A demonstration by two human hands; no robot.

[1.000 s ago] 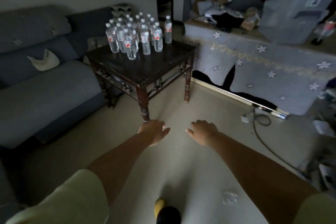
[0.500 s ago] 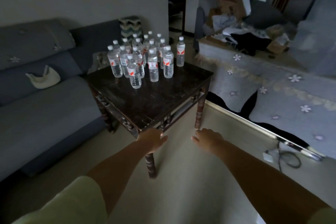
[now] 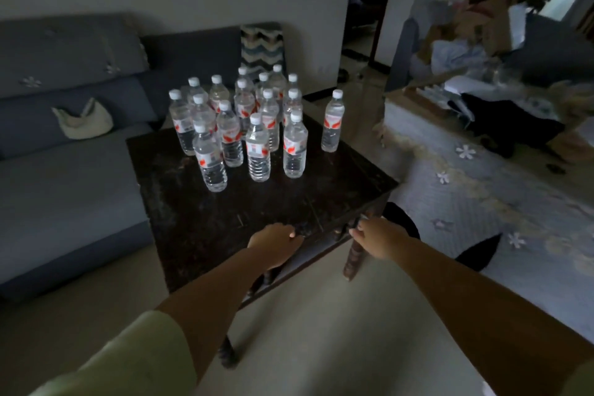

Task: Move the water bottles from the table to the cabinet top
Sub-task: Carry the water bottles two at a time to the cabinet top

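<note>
Now both hands hang above the near end of the table [image 3: 199, 225], and neither holds anything. The left hand [image 3: 274, 244] is over the near edge, palm down, its fingers loosely bent with the tips toward the right; whether they touch the wood cannot be told. The right hand [image 3: 381, 239] is beside the near right corner, just above the turned leg [image 3: 352, 257], its fingers relaxed and slightly curled, pointing left toward the other hand. The bottles [image 3: 257, 148] stand upright on the far half of the table, clear plastic with white caps and red-and-white labels, each holding clear water nearly to the neck. Most are packed close in a cluster toward the far left corner, with four along the front of the group. One lone bottle [image 3: 332, 122] stands apart at the far right edge. The near half of the tabletop is dark, scuffed wood. A blue-grey sofa [image 3: 64, 170] runs along the left edge of the table, with a pale bag [image 3: 82, 120] resting on its seat back. To the right lies a grey flowered cover [image 3: 482, 190] over low furniture, and beyond it a heap of cardboard boxes [image 3: 488, 19] and clothes, too blurred to sort.
</note>
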